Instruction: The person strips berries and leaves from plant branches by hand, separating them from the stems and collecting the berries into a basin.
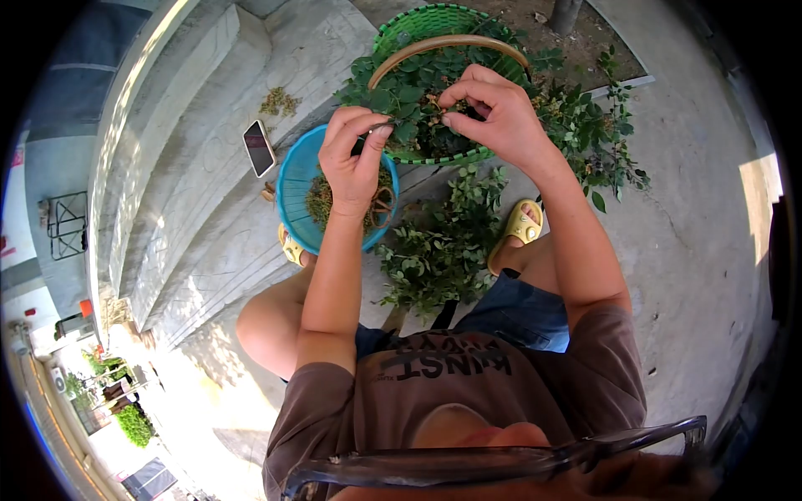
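Note:
My left hand [352, 159] is above the blue basin [290, 188], thumb and fingertips pinched on a thin leafy stem [384, 127]. Over the green woven basket [409, 25], my right hand [494, 113] is closed in a pinch at a small reddish-brown berry cluster [433, 105]. Leafy green branches [409, 90] fill the basket under its curved brown handle [447, 39]. Inside the basin lie many small greenish-brown picked bits [319, 200], along with scissors with brown looped handles [382, 207], partly covered by my left wrist.
More cut branches [447, 242] lie on the ground between my feet in yellow sandals [520, 224]. Berry-bearing branches [593, 125] spread right of the basket. A phone [259, 149] and a small pile of bits [279, 102] rest on the concrete step [209, 192].

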Demonstrator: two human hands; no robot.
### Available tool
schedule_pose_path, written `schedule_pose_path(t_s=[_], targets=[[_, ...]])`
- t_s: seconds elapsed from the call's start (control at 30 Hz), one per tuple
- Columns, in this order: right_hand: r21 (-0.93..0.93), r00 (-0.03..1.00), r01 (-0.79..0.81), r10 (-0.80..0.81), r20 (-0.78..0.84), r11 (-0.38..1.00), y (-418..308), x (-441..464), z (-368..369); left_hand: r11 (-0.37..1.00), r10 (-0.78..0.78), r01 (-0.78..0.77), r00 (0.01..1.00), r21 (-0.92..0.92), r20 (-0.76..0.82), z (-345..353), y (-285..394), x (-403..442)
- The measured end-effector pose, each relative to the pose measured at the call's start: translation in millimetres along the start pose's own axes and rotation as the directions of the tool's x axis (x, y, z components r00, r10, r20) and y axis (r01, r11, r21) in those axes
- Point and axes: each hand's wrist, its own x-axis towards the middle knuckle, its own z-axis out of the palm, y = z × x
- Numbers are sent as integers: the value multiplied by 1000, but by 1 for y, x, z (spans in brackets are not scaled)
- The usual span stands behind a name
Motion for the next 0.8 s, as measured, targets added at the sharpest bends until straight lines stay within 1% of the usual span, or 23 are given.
schedule_pose_path(t_s=[0.23, 0.43, 0.5, 0.63, 0.77, 0.8], targets=[[-8, 999, 45, -45, 4, 999, 0, 2, 2, 992, -93, 91, 996, -87, -11, 1, -6, -3], [50, 999, 44, -44, 2, 998, 0, 1, 5, 989, -112, 110, 994, -100, -14, 3, -7, -4], [78, 1000, 4, -6, 21, 997, -1, 1, 5, 987, -124, 122, 992, -107, -15, 3, -9, -5], [96, 1000, -17, 17, 7, 995, 0, 1, 8, 977, -167, 164, 986, -137, -5, 3, -9, -5], [64, 1000, -19, 20, -16, 998, 3, 1, 10, 981, -148, 147, 989, -130, -2, 3, -4, -3], [56, 999, -18, 19, -26, 998, 5, 0, 12, 991, -107, 107, 994, -76, 1, 2, -2, -2]])
